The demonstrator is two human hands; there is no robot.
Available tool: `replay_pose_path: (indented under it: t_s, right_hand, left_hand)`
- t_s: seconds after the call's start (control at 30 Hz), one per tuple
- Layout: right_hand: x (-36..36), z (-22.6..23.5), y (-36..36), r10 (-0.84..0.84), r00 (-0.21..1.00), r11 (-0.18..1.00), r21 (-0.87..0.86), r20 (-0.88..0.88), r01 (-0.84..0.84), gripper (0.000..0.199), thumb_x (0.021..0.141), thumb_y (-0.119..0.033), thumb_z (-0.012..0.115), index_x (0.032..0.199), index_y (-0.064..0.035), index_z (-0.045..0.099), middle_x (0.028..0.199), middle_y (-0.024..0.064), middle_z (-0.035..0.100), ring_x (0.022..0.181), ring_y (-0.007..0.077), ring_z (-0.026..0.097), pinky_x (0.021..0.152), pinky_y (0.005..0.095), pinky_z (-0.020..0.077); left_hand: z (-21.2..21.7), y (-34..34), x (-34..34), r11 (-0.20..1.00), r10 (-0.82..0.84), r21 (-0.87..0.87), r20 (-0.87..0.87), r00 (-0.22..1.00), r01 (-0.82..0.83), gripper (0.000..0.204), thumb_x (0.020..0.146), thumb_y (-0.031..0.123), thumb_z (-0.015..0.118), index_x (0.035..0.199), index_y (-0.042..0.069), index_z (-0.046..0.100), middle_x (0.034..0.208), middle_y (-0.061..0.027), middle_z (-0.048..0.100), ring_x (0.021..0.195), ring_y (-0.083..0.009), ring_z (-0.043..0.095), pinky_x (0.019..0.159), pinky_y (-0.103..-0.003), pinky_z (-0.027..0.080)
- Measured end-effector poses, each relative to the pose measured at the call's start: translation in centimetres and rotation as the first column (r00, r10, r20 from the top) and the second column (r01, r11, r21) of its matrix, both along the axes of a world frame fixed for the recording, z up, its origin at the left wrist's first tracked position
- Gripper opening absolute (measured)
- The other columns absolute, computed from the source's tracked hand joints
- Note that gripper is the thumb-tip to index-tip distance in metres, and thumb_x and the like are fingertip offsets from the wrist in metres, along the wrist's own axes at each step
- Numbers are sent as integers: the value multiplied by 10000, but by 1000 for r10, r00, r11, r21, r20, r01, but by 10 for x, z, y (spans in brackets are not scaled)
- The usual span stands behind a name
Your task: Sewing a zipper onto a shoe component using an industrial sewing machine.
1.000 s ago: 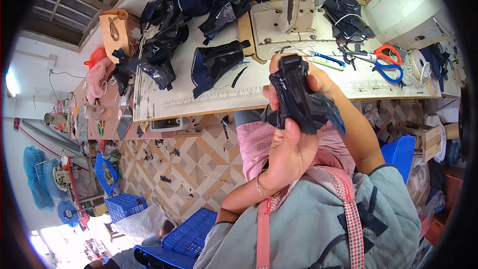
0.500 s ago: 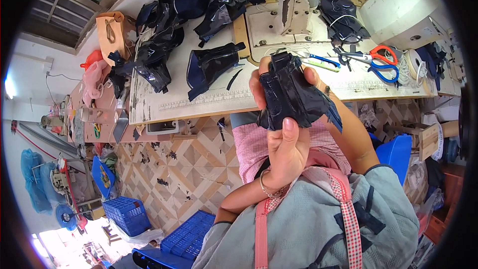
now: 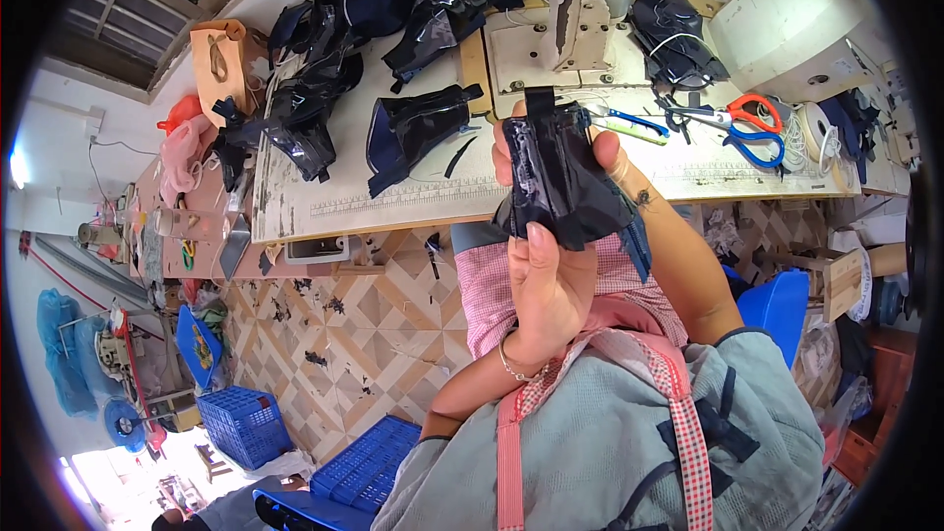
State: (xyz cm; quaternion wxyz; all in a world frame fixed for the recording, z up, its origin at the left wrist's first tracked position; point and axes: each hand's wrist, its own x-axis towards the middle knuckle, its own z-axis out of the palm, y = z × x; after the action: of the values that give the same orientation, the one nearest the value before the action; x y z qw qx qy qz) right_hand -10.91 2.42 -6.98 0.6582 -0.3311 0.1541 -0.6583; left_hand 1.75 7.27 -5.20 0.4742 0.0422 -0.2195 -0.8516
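Observation:
A glossy black shoe upper (image 3: pixel 560 182) with a strap standing up at its top is held in front of me, just past the table's near edge. My left hand (image 3: pixel 551 285) is closed on its lower end, thumb on the front face. My right hand (image 3: pixel 609 153) grips it from behind, with fingertips showing at the left side and the thumb at the right. Dark blue material hangs from its lower right corner. A similar black upper (image 3: pixel 418 133) lies on the white sewing table (image 3: pixel 393 206), left of my hands.
The sewing machine (image 3: pixel 580 29) stands behind my hands. A pile of black uppers (image 3: pixel 383 0) covers the table's back left. To the right lie a blue-handled tool (image 3: pixel 639 122), red-and-blue scissors (image 3: pixel 752 128) and white cord (image 3: pixel 795 138). Blue crates (image 3: pixel 369 462) sit on the floor at lower left.
The upper has turned slightly in my hands and shifted a little left, and its top strap now stands upright. A person's arm has come into view at the lower left.

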Motion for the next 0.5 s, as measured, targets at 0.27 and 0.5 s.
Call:
replay_pose_path:
  t_s: [0.27,0.5]
  right_hand:
    - [-27,-4,18,-65,966,973,197,-252,117,743,830,-633,465,1192,15,491,1100,111,587,1003,160,568,854,283,466]
    - [-11,21,39,167,834,770,598,-525,223,639,926,-566,336,1224,-26,504,1106,121,602,910,121,598,790,299,495]
  left_hand:
    - [4,-31,10,993,83,-89,55,995,-78,421,959,297,433,1307,63,393,1286,-68,484,1161,-226,481,972,-416,388]
    - [-8,-24,12,992,12,-123,-2,1000,-13,370,966,236,421,1283,45,405,1291,-93,483,1189,-245,470,981,-432,403]
